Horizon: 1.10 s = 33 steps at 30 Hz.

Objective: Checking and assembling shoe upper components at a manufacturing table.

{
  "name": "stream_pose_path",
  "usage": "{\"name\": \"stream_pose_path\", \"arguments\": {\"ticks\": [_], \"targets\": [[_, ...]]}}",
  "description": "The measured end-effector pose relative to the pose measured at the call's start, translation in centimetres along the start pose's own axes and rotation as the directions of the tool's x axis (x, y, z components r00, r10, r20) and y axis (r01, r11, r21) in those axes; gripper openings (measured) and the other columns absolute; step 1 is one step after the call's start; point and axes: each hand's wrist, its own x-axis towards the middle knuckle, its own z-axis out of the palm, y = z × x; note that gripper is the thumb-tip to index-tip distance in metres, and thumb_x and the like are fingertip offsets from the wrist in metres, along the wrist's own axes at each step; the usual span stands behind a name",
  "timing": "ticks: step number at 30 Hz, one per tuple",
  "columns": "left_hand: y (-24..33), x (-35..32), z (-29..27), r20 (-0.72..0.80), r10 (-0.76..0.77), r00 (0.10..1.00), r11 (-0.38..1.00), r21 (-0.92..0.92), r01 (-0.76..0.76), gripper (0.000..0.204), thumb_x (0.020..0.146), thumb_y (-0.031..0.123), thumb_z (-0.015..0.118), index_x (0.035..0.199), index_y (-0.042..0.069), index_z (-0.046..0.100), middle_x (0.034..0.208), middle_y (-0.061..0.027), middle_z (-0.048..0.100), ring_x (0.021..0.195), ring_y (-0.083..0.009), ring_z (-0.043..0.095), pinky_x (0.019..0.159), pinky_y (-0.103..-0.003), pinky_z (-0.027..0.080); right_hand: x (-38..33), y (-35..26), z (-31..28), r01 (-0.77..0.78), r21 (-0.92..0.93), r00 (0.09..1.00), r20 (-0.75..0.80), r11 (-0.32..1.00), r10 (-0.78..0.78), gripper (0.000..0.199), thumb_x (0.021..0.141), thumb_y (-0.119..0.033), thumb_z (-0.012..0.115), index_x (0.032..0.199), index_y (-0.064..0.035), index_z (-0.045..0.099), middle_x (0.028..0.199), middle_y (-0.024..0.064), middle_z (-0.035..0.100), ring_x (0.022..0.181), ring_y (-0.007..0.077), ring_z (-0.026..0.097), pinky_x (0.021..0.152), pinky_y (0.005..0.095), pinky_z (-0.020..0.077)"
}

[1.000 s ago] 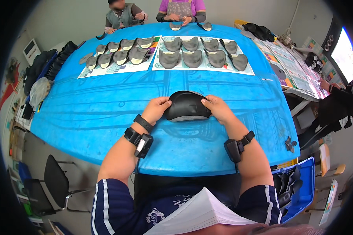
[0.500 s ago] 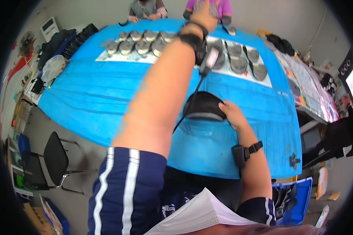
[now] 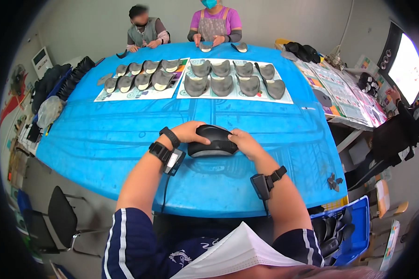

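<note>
A black, curved, shell-like piece [image 3: 212,148] with a grey lower edge is held at the near middle of the blue-covered table [image 3: 139,116]. My left hand [image 3: 187,132] grips its left side, with the thumb lying over the top. On the other end, my right hand [image 3: 246,143] pinches the right edge between thumb and fingers. The fingers under the piece are hidden. Beyond my hands, several grey cupped pads [image 3: 221,85] with pale edges lie in rows on printed sheets [image 3: 181,94].
Two people sit at the far side; one has both hands around a grey pad [image 3: 206,47]. A blue crate [image 3: 362,232] of black pieces stands at my lower right. Small dark scraps [image 3: 334,182] lie by the table's right edge. A black chair [image 3: 63,211] is at the left.
My left hand has come back from far out over the table and now holds the black piece's left side. My right hand has kept hold of it. The view has shifted.
</note>
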Motion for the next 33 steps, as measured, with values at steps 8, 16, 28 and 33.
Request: {"name": "stream_pose_path", "arguments": {"ticks": [8,16,28,33], "targets": [[-2.4,-2.1,2.3,-0.283,-0.064,0.957,0.963,-0.27,-0.015,0.029,0.081,0.02,0.064,0.1,-0.001,0.058,0.084,-0.0053,0.061,0.076,-0.0133,0.056,0.068,-0.026,0.045,-0.7,-2.3,0.5,0.031,-0.148,0.999,0.022,0.989,-0.028,0.025,0.086,-0.021,0.052,0.095,0.0015,0.058,0.079,0.0059,0.057,0.071,0.0143,0.051,0.065,0.0281,0.0418],[-2.8,-2.5,2.8,-0.308,0.075,0.949,0.953,-0.257,-0.159,0.027,0.083,0.021,0.061,0.096,-0.002,0.061,0.084,-0.0063,0.063,0.075,-0.0112,0.055,0.069,-0.026,0.045,-1.4,-5.9,-3.8,0.437,-0.228,0.659,-0.578,0.87,-0.482,0.091,0.078,-0.013,0.065,0.14,-0.0077,-0.001,0.09,0.011,0.06,0.074,0.0151,0.056,0.068,0.0295,0.0474],[-4.6,-1.9,2.1,-0.429,0.114,0.896,0.976,-0.122,-0.183,0.023,0.077,0.017,0.064,0.089,-0.003,0.061,0.079,-0.0087,0.062,0.071,-0.0149,0.056,0.066,-0.028,0.045,-2.0,-23.5,-7.2,0.622,-0.558,0.617,-0.083,0.549,-0.783,0.065,0.082,-0.017,0.058,0.138,-0.0141,0.025,0.072,0.0068,0.058,0.063,0.0134,0.051,0.059,0.0275,0.0427],[-3.1,-2.3,2.1,-0.387,0.132,0.912,0.985,-0.05,-0.164,0.026,0.078,0.021,0.065,0.09,-0.003,0.061,0.079,-0.0083,0.063,0.07,-0.0135,0.055,0.066,-0.028,0.045,-1.1,-16.0,1.6,0.48,-0.696,0.753,0.014,0.534,-0.658,0.055,0.077,-0.024,0.059,0.125,-0.0044,0.044,0.08,0.0182,0.057,0.076,0.0344,0.056,0.068,0.0427,0.044]]}}
